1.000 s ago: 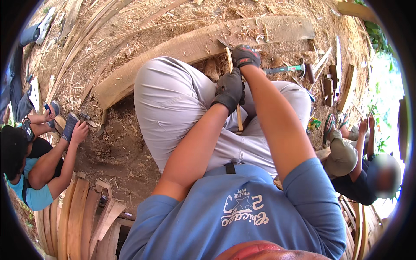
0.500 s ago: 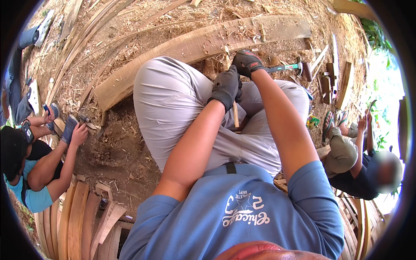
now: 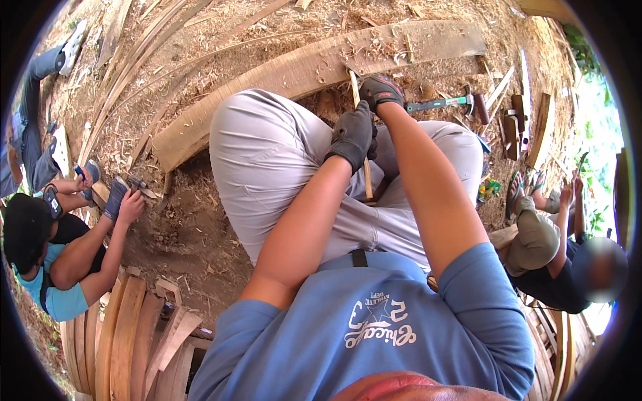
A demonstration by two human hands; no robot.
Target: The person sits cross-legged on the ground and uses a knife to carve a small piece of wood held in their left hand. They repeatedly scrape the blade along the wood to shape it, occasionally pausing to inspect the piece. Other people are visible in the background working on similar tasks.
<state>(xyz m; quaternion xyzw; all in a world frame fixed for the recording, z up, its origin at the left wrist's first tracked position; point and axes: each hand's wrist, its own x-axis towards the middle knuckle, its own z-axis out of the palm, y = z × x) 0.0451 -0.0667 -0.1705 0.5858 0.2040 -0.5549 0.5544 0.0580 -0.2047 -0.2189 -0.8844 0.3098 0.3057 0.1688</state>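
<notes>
In the head view, two gloved hands work one long wooden handle (image 3: 366, 175) that runs down from the curved plank (image 3: 281, 73) between the person's knees. The left hand (image 3: 351, 134) is curled tightly round the handle partway down; the right hand (image 3: 381, 90) is closed round it higher up, right at the plank's near edge. The tool's head is hidden by the gloves, so it is probably an adze or chisel, but I cannot tell. One green-handled hammer (image 3: 445, 103) lies on the ground just right of the plank's right end. Two other people sit nearby: one person (image 3: 60, 260) well left of the plank, another person (image 3: 562, 260) well right of it.
</notes>
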